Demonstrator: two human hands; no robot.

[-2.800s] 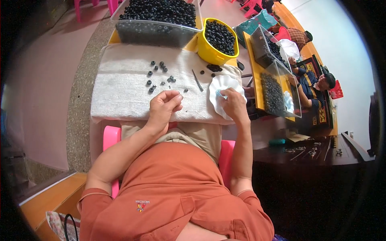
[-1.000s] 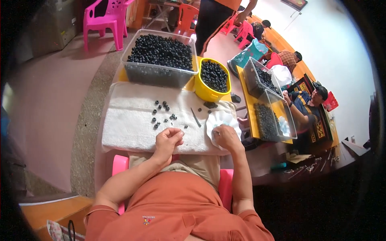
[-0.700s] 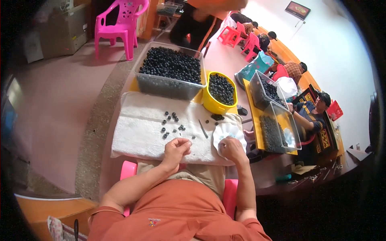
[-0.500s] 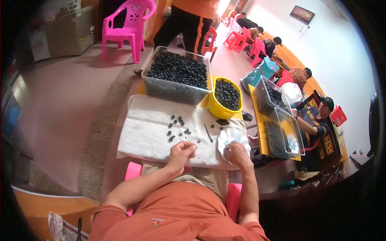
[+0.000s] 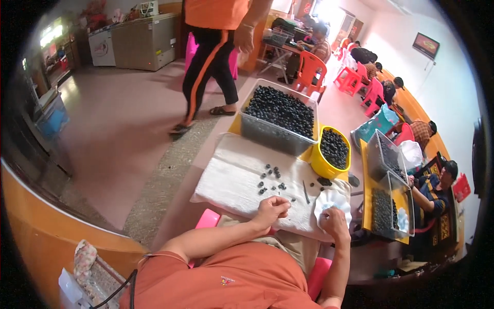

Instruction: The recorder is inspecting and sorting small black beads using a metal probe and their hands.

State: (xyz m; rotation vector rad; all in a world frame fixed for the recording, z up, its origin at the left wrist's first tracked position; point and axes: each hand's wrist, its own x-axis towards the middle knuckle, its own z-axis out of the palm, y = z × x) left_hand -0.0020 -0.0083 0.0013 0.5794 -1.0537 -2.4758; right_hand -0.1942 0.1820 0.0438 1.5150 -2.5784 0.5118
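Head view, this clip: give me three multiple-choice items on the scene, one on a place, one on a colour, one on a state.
1. Where does the round bowl of dark berries stand?
A. on the floor
B. right of the large clear plastic bin of dark berries
C. on the person's lap

2. What colour is that bowl?
A. yellow
B. green
C. white

3. How is the left hand?
A. flat and spread
B. raised in the air
C. curled, fingers pinched, on the white cloth

Answers: 1 B, it sits beside the bin's right end. 2 A, its rim and wall are yellow. 3 C, the fingers bunch together at the cloth's near edge.
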